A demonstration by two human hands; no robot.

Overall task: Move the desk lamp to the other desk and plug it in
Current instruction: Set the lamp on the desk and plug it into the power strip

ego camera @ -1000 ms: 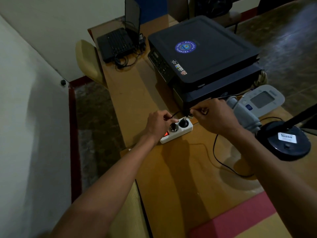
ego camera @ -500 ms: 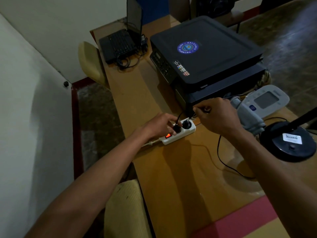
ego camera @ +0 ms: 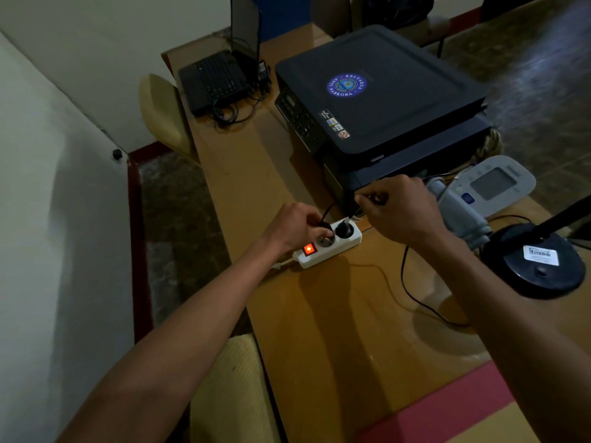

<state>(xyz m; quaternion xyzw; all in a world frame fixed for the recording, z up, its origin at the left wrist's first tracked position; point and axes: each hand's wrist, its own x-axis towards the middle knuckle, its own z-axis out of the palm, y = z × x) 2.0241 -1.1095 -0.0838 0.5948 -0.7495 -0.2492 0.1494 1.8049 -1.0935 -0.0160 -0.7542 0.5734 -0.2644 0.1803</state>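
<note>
The black desk lamp (ego camera: pixel 537 266) stands on the wooden desk (ego camera: pixel 335 330) at the right, and its thin black cord (ego camera: pixel 412 292) runs across the desktop toward my hands. A white power strip (ego camera: pixel 332 251) lies in front of the printer with its red switch (ego camera: pixel 309 249) lit. Its far socket holds a black plug (ego camera: pixel 344 231); the near socket (ego camera: pixel 325 241) shows open. My left hand (ego camera: pixel 294 230) pinches a small black plug at the edge of that near socket. My right hand (ego camera: pixel 403 212) pinches a cord just beyond the strip.
A large black printer (ego camera: pixel 383 100) fills the desk behind the strip. A blood pressure monitor (ego camera: pixel 492 183) with its grey cuff lies between printer and lamp. A laptop (ego camera: pixel 220 78) sits at the far end. Yellow chairs (ego camera: pixel 230 394) stand along the desk's left side, by the white wall.
My left hand's fingers have shifted on the strip, so the near socket and the lit red switch now show. My right hand stays pinched by the printer. The lamp has not moved.
</note>
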